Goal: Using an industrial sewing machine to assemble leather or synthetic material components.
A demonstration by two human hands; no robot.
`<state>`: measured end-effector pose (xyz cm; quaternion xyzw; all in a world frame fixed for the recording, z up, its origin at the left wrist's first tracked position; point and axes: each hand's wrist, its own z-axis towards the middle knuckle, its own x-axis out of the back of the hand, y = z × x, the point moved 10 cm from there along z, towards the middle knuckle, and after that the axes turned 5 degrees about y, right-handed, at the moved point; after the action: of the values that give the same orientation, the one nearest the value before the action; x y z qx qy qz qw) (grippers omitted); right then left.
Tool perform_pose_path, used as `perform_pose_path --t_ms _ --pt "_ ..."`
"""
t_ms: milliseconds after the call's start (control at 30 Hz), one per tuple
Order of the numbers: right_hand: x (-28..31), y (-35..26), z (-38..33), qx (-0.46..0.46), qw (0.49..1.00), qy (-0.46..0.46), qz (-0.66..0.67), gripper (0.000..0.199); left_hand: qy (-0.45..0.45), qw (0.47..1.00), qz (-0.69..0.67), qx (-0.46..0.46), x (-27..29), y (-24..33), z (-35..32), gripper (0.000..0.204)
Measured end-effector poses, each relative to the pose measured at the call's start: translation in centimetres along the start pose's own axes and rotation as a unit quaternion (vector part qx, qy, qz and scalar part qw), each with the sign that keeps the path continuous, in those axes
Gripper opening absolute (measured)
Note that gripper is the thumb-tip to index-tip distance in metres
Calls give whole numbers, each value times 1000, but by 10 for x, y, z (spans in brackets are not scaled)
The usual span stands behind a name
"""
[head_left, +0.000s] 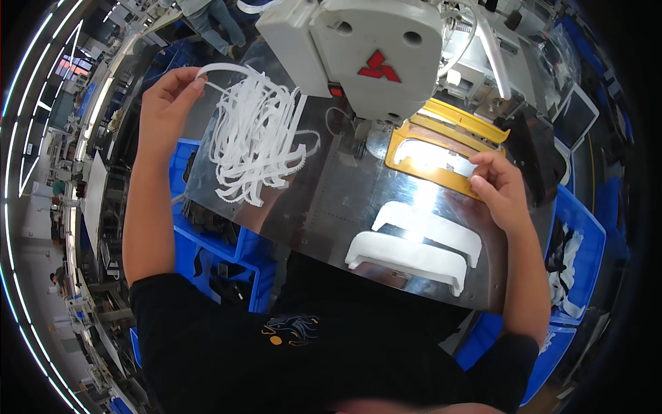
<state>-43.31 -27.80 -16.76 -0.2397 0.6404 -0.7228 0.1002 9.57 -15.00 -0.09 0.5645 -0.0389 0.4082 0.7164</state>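
My left hand (pixel 167 110) is out at the far left, thumb and fingers pinched on a white strip (pixel 227 67). That strip loops over to a tangled pile of white strips (pixel 252 138) on the metal tabletop. My right hand (pixel 498 185) has its thumb and fingers closed at the right end of a flat yellow frame (pixel 441 174), which lies beside the head of a grey-white sewing machine (pixel 376 58). Nearer to me are two curved white padded pieces, the front one (pixel 407 255) and the one behind it (pixel 427 226), both lying apart from my hands.
Behind the frame is a raised yellow clamp bar (pixel 469 121). The metal table (pixel 324 228) ends close to my body. Blue bins stand below, on the left (pixel 258 276) and right (pixel 586 228), with dark and white pieces inside. Someone in jeans (pixel 217 27) stands at the far left.
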Motion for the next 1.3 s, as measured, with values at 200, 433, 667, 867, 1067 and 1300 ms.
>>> perform_pose_path --t_ms 200,433,667,867,1067,1300 --pt "-2 -2 0 14 1000 -6 -15 26 47 991 -91 92 3 -11 -9 23" --pt "-5 -7 1 21 999 -8 -44 24 -128 968 88 195 -41 -52 -34 26" --pt "-4 -9 0 33 997 -11 -63 24 87 962 -166 201 -2 -84 -29 24" --pt "-6 -9 1 24 997 -12 -71 24 103 989 110 -8 13 -38 -33 23" --pt "-5 -11 0 24 996 -13 -87 25 115 990 -13 86 14 -61 -35 21" --pt "-7 -12 0 20 996 -13 -89 25 143 988 64 -19 36 -28 -35 21"
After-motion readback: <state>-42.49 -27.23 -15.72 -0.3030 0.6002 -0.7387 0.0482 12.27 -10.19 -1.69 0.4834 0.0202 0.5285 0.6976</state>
